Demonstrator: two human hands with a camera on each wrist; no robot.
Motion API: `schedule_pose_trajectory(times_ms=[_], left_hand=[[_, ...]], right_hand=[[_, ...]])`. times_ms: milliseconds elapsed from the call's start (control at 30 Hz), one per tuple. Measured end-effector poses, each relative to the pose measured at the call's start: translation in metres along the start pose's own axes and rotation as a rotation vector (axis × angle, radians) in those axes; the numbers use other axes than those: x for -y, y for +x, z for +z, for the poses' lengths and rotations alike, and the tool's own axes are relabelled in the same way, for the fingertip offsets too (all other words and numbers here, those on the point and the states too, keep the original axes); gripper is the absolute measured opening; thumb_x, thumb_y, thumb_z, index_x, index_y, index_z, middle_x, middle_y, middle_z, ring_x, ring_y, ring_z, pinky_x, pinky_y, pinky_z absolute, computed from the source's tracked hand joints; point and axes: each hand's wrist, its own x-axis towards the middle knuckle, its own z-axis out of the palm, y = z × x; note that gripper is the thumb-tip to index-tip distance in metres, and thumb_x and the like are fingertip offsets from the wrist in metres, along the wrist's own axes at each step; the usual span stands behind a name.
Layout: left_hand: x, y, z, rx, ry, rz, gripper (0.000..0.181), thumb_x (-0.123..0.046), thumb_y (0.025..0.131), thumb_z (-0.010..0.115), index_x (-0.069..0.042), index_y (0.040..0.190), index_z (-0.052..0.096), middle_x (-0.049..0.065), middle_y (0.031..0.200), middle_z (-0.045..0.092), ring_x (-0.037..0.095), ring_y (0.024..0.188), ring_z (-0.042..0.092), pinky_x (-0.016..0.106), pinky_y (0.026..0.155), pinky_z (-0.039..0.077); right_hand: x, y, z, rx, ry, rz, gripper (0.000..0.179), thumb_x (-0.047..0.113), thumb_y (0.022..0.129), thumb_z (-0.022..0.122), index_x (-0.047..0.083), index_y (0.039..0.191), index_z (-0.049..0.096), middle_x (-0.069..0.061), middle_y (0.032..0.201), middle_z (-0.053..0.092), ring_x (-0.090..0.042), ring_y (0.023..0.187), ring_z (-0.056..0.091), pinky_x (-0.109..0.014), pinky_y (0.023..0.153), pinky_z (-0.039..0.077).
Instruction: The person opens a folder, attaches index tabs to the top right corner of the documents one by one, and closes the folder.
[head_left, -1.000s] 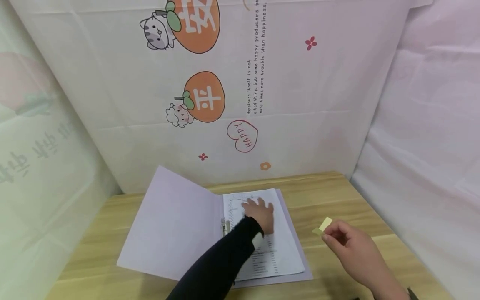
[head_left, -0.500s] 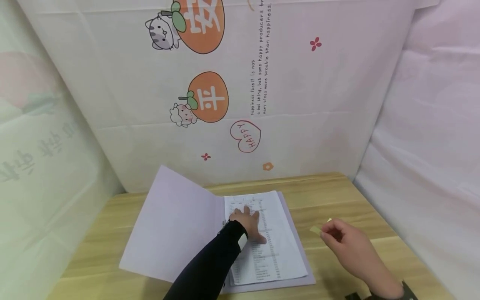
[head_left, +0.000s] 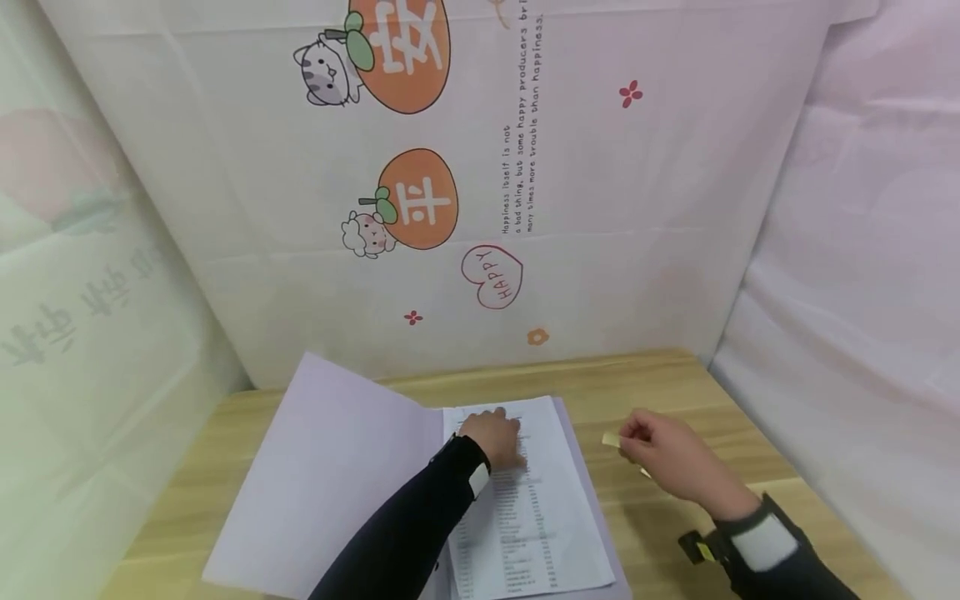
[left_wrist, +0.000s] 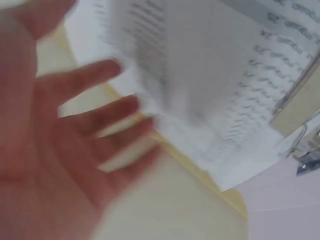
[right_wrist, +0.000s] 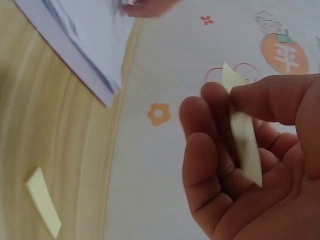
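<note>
downward head view, close wrist views, papers point(head_left: 517, 529) in all

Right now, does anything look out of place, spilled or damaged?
Only the backdrop stands out: its lettering runs sideways. A loose yellow slip lies on the table beside the open folder, and the right hand pinches a second slip, but neither looks odd. I see no spill or damage.

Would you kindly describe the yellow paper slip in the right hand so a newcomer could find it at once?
Find the open lilac folder on the wood-grain table, then the right hand beyond its right edge. The yellow paper slip is pinched in that hand's fingers; the other yellow piece is apart from the hand.
</note>
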Motion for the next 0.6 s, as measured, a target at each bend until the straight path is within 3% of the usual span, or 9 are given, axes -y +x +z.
schedule_pose_trajectory(times_ms=[67, 200, 233, 367, 467, 600], left_hand=[[0.002, 0.015, 0.011, -0.052, -0.016, 0.055, 0.054, -0.052, 0.086, 0.072, -0.016, 0.126, 0.067, 0.003, 0.117, 0.063, 0.021, 0.104, 0.061, 0.038, 0.088, 0.051], [-0.002, 0.030, 0.022, -0.035, -0.064, 0.120, 0.054, -0.049, 0.089, 0.071, -0.017, 0.131, 0.063, 0.002, 0.138, 0.056, 0.020, 0.125, 0.053, 0.035, 0.099, 0.045], [-0.003, 0.034, 0.027, -0.035, -0.062, 0.126, 0.055, -0.051, 0.088, 0.070, -0.018, 0.132, 0.063, 0.000, 0.141, 0.053, 0.021, 0.129, 0.050, 0.037, 0.101, 0.043], [-0.005, 0.037, 0.026, -0.005, -0.024, 0.115, 0.062, -0.059, 0.085, 0.070, -0.022, 0.133, 0.061, -0.001, 0.140, 0.051, 0.025, 0.126, 0.049, 0.044, 0.104, 0.038], [-0.006, 0.035, 0.017, 0.027, -0.014, 0.100, 0.064, -0.061, 0.083, 0.071, -0.021, 0.131, 0.062, 0.000, 0.136, 0.050, 0.025, 0.118, 0.049, 0.042, 0.099, 0.042], [-0.007, 0.039, 0.015, 0.042, -0.050, 0.110, 0.057, -0.057, 0.082, 0.074, -0.018, 0.123, 0.066, 0.001, 0.138, 0.048, 0.025, 0.112, 0.048, 0.037, 0.081, 0.050]], right_hand=[[-0.001, 0.014, 0.001, 0.008, -0.013, -0.025, 0.006, 0.018, 0.098, 0.063, 0.012, 0.095, 0.063, 0.002, 0.080, 0.061, -0.015, 0.065, 0.054, -0.032, 0.057, 0.047], [-0.007, 0.047, 0.008, 0.031, -0.051, -0.068, 0.006, 0.015, 0.097, 0.063, 0.011, 0.093, 0.065, 0.003, 0.080, 0.061, -0.015, 0.069, 0.055, -0.034, 0.060, 0.048], [-0.008, 0.055, 0.011, 0.040, -0.052, -0.064, 0.006, 0.014, 0.097, 0.063, 0.010, 0.093, 0.065, 0.003, 0.080, 0.062, -0.015, 0.070, 0.056, -0.034, 0.060, 0.049], [-0.017, 0.089, 0.027, 0.059, -0.084, -0.056, 0.005, 0.012, 0.096, 0.065, 0.012, 0.091, 0.065, 0.004, 0.079, 0.062, -0.013, 0.071, 0.059, -0.033, 0.060, 0.049], [-0.024, 0.111, 0.040, 0.067, -0.102, -0.062, 0.006, 0.011, 0.095, 0.065, 0.013, 0.090, 0.066, 0.004, 0.080, 0.062, -0.013, 0.072, 0.059, -0.034, 0.062, 0.049], [-0.032, 0.132, 0.051, 0.071, -0.134, -0.061, 0.005, 0.010, 0.093, 0.066, 0.012, 0.090, 0.069, 0.002, 0.083, 0.064, -0.015, 0.075, 0.059, -0.035, 0.067, 0.050]])
